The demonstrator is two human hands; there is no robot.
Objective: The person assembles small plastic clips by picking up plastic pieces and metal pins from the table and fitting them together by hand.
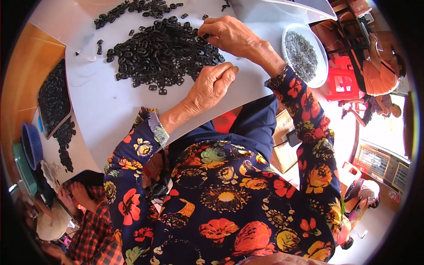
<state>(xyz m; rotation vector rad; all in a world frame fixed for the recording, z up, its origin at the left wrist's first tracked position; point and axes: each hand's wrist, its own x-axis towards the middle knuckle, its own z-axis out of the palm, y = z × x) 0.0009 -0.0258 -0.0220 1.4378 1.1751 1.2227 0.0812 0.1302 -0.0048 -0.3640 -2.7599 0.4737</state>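
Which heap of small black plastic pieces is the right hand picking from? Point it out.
The big central heap of small black plastic pieces on the white table; the right hand touches its right edge. The smaller heap behind lies untouched.

Lighting: bright daylight, strongest to the right of the white tabletop [110, 110], where the pale floor bleaches out almost to pure white. Tabletop: evenly lit, slightly overexposed, with soft short shadows under the heap of small black plastic links [159, 53] and beneath the two hands. Shallow white bowl of grey metal pieces [304, 55], at the tabletop's right edge: rim glares. Distortion: heavy fisheye; the tabletop's straight edges bow, and a black vignette rings the circular view. Focus: centre sharp; figures below-left and far right of the tabletop smeared, soft.
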